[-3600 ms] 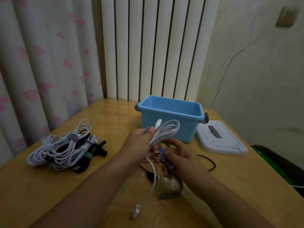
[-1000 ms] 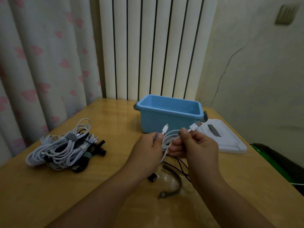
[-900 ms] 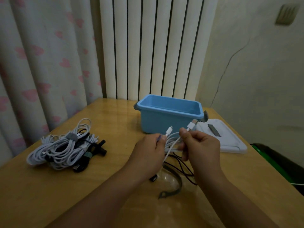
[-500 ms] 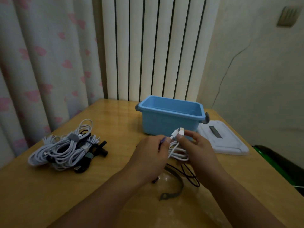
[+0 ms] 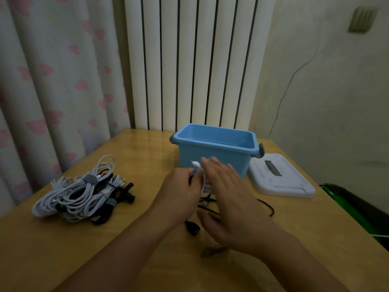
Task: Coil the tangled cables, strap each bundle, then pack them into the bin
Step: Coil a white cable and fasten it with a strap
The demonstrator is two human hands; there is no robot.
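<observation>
Item, my left hand (image 5: 179, 194): fingers curled round a small coil of white cable (image 5: 203, 182), held above the wooden table (image 5: 63, 249) just in front of the blue bin (image 5: 212, 157); a white plug end sticks up past my knuckles toward the bin's near wall. Item, my right hand (image 5: 229, 199): fingers spread and fairly straight, passing over the coil from the right, blurred, so I cannot tell whether the palm touches the cable; it appears to hold nothing. Item, black cable (image 5: 267, 207): loose on the table beneath both hands, one loop trailing out to the right, a dark plug (image 5: 192, 227) lying near my left wrist. Item, grey strap (image 5: 212, 250): on the table under my right wrist, partly hidden. Item, bundled cables (image 5: 77, 194): a heap of white and black coils at the left of the table, well apart from my hands, a grey strap visible round one white bundle. Item, white lid (image 5: 280, 180): flat on the table, just beside the bin's right end. The bin stands upright, open, its visible interior bare. Behind it, a ribbed white radiator (image 5: 189, 60); at left, a curtain (image 5: 52, 70) with pink hearts.
</observation>
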